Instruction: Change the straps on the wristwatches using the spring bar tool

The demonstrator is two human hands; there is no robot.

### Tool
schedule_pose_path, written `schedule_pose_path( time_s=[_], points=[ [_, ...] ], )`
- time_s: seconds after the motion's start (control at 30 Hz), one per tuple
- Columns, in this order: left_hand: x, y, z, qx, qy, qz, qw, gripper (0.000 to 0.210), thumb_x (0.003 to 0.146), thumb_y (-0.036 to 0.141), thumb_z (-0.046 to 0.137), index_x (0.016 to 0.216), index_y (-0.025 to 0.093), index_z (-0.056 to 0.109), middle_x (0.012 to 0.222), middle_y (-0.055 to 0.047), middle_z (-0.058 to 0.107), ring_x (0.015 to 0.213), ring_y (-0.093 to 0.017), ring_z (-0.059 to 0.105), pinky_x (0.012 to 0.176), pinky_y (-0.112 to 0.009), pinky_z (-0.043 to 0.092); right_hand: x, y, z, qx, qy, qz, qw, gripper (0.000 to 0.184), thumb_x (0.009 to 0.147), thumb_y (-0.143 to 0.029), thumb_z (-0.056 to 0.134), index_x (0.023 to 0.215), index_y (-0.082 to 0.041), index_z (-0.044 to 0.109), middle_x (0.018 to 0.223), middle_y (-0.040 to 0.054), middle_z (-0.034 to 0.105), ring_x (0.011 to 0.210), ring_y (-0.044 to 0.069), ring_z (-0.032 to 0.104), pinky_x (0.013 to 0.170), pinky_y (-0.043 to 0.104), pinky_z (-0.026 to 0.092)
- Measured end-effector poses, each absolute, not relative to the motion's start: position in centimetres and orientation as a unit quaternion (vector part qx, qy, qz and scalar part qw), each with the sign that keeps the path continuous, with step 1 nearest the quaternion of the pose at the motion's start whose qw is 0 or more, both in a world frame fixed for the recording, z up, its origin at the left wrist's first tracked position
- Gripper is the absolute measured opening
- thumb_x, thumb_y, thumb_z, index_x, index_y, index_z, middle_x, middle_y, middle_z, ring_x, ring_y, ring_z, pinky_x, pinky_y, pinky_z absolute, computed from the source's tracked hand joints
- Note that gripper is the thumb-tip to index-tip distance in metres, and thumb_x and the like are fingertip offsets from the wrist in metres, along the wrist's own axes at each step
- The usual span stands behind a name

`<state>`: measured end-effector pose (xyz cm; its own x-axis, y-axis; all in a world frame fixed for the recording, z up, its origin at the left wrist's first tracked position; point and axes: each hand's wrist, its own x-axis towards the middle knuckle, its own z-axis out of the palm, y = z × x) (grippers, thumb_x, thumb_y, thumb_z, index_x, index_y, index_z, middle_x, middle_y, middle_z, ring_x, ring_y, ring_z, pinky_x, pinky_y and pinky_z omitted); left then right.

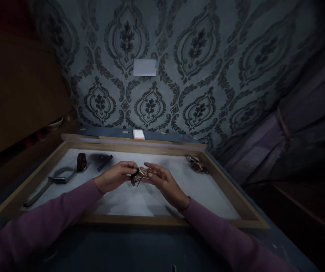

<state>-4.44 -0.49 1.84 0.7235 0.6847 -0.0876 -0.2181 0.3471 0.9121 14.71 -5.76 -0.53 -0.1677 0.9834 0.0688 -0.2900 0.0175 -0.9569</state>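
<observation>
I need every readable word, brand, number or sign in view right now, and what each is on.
None can be read.
Gold-toned watch in the left hand and right hand: dial too small and blurred.
Brown-strapped watch: no readable marking.
Small white item behind the wooden tray: pixelated, unreadable.
White rectangle on the wallpaper: no legible lettering.

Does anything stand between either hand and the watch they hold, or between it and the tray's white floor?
Nothing visible does: the left hand and right hand both touch the watch, and nothing shows between it and the white floor, though the hands hide part. Other watches lie off to the sides.
</observation>
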Motion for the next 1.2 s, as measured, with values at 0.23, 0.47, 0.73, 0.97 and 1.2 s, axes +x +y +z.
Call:
schedule_pose_path(
  time_s=[0.23, 0.47, 0.73, 0.97, 1.2],
  points=[
    [-4.6, -0.2, 1.3, 0.494, 0.258, 0.267, 0.786, 0.014, 0.069, 0.022, 0.074, 0.074, 0.012, 0.066, 0.073, -0.005, 0.063, 0.070, -0.016, 0.055, 0.069, -0.029, 0.040, 14.9, -6.0, -0.9, -0.370, -0.481, 0.613, 0.506, 0.046, 0.080, -0.037, 0.071, 0.121, -0.018, 0.061, 0.117, 0.0101, 0.070, 0.109, 0.027, 0.066, 0.098, 0.050, 0.051],
    [-4.6, -0.2, 0.8, 0.476, 0.258, 0.256, 0.801, 0.015, 0.067, 0.022, 0.075, 0.073, 0.012, 0.065, 0.069, -0.004, 0.063, 0.068, -0.015, 0.055, 0.066, -0.028, 0.039, 14.9, -6.0, -1.7, -0.384, -0.611, 0.530, 0.445, 0.058, 0.086, -0.033, 0.063, 0.140, -0.019, 0.045, 0.119, 0.0116, 0.068, 0.103, 0.025, 0.068, 0.088, 0.045, 0.056],
    [-4.3, -0.2, 0.4, 0.456, 0.248, 0.244, 0.819, 0.017, 0.068, 0.023, 0.077, 0.074, 0.011, 0.066, 0.075, -0.007, 0.066, 0.073, -0.017, 0.060, 0.072, -0.030, 0.042, 14.6, -6.2, -1.5, -0.441, -0.717, 0.358, 0.405, 0.044, 0.090, -0.021, 0.050, 0.134, -0.019, 0.052, 0.096, 0.0077, 0.074, 0.073, 0.020, 0.071, 0.067, 0.035, 0.059],
    [-4.2, -0.1, 0.1, 0.439, 0.267, 0.245, 0.822, 0.017, 0.067, 0.022, 0.080, 0.073, 0.010, 0.069, 0.074, -0.006, 0.066, 0.073, -0.016, 0.059, 0.072, -0.028, 0.043, 14.6, -6.2, -1.0, -0.456, -0.746, 0.294, 0.385, 0.036, 0.087, -0.015, 0.052, 0.121, -0.021, 0.062, 0.090, 0.0062, 0.073, 0.065, 0.019, 0.066, 0.067, 0.034, 0.055],
    [-3.4, -0.7, 0.0, 0.421, 0.285, 0.261, 0.821, 0.017, 0.065, 0.021, 0.081, 0.073, 0.011, 0.069, 0.074, -0.005, 0.065, 0.072, -0.015, 0.058, 0.072, -0.028, 0.043, 15.0, -6.3, -0.6, -0.456, -0.768, 0.238, 0.382, 0.032, 0.084, -0.013, 0.053, 0.113, -0.020, 0.065, 0.095, 0.0082, 0.073, 0.082, 0.023, 0.067, 0.079, 0.037, 0.052]
  ],
)
